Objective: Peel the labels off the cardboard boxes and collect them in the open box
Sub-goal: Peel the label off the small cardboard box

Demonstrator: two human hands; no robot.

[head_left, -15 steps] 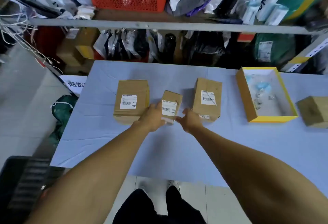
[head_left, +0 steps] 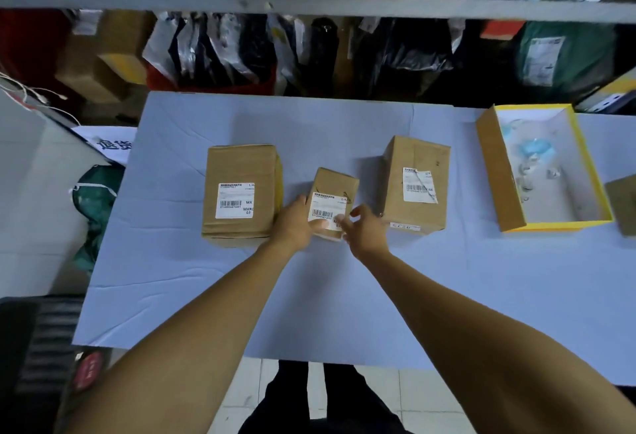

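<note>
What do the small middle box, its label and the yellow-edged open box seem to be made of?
Small middle box: plain brown cardboard, matte, with creased edges. Its label: white paper sticker, slightly glossy, with a printed barcode. Open box: stiff card, probably; brown outside, yellow rim, white lining.

Left box label (head_left: pixel 236 200): "MX", "03", "1/4".

Near edge: bare pale-blue cloth-covered table (head_left: pixel 309 296) lay open.
Flanks: large labelled brown cardboard box (head_left: pixel 241 192) and tall labelled brown cardboard box (head_left: pixel 416 182) hemmed the middle.
Right: open yellow-rimmed box (head_left: pixel 495 172) stood apart.
</note>
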